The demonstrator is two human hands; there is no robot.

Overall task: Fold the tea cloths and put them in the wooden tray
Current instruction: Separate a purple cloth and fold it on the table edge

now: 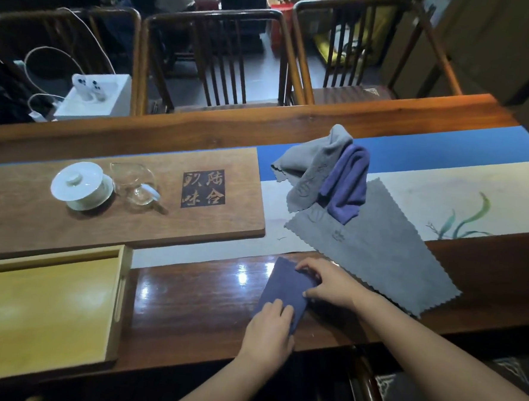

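Observation:
A folded dark blue tea cloth lies on the glossy wooden table near its front edge. My left hand rests on the cloth's near end, fingers curled over its edge. My right hand pinches the cloth's far right corner. A flat grey cloth is spread just to the right. Behind it a crumpled grey cloth and a purple cloth lie heaped together. The pale wooden tray sits at the lower left with nothing in it.
A brown tea board carries a white lidded cup and a glass pitcher. A blue and cream runner crosses the table. Wooden chairs stand behind the table; a white box with cables is at the far left.

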